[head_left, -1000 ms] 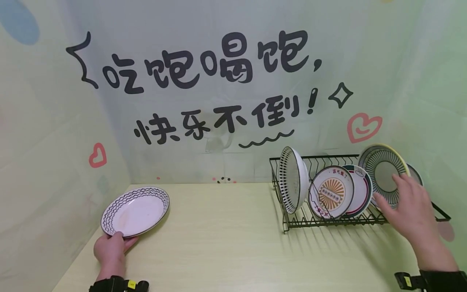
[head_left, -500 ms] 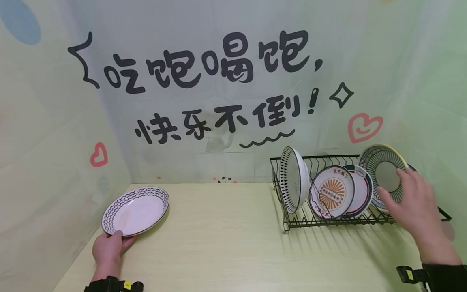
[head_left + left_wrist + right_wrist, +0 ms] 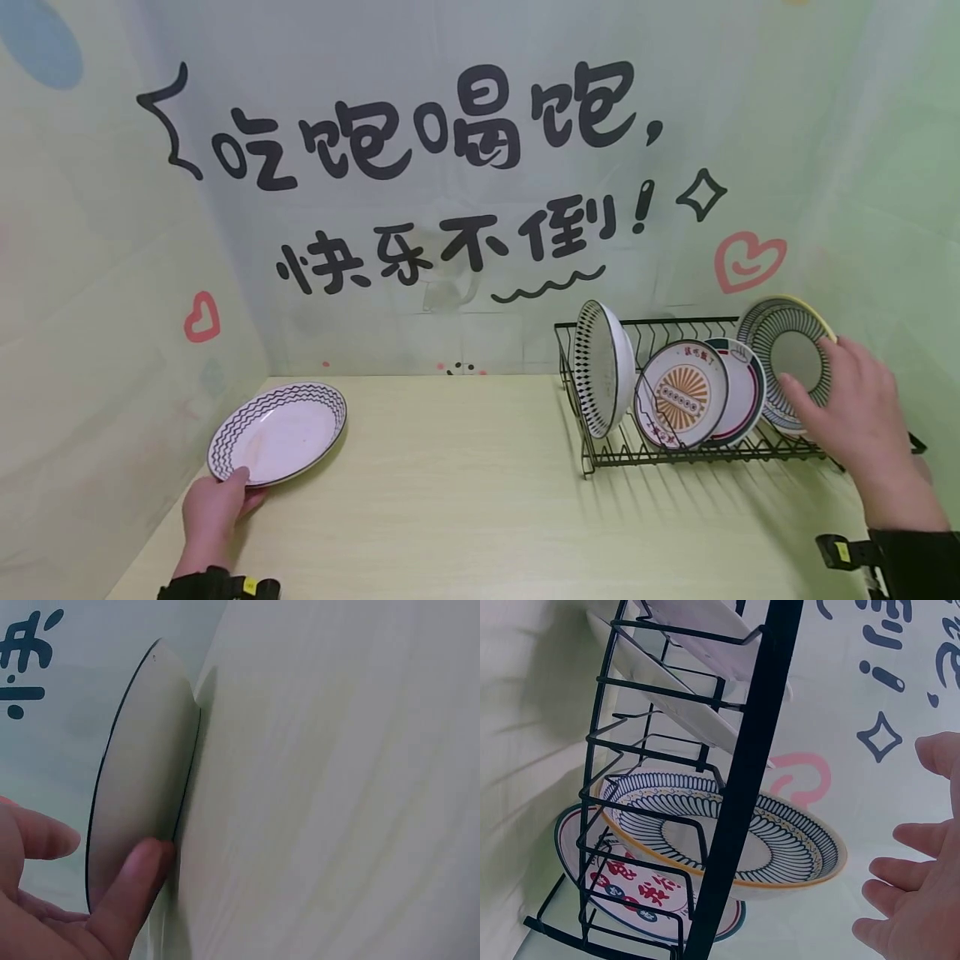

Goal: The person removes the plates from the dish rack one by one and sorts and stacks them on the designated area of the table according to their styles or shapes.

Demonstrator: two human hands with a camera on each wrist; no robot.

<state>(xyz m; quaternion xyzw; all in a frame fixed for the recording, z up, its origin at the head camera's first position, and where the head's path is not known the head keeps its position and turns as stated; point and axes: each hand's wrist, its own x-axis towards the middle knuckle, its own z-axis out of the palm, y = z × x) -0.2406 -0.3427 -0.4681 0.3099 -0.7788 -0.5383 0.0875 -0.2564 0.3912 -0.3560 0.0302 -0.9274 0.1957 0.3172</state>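
Note:
A white oval-looking plate [image 3: 281,433] with a wavy dark border lies at the left on the table. My left hand [image 3: 213,512] is at its near edge, thumb tip overlapping the rim in the head view. In the left wrist view the thumb stands apart from the rim, and a finger [image 3: 139,877] lies along the plate's pale underside [image 3: 142,772]. At the right, my right hand [image 3: 862,400] is spread beside a yellow-rimmed, blue-patterned bowl [image 3: 791,358] in the dish rack. The right wrist view shows a gap between its fingers [image 3: 907,874] and the bowl.
The black wire dish rack [image 3: 645,457] holds a tilted white bowl [image 3: 618,367], a plate with an orange sunburst [image 3: 681,392] and a dark-rimmed plate [image 3: 742,392]. A red-lettered plate [image 3: 649,900] stands behind the patterned bowl. A printed cloth backdrop [image 3: 465,333] encloses the table.
My left hand has slid a little left and down along the plate's edge, the plate nearly still. My right hand has shifted slightly right and up beside the bowl.

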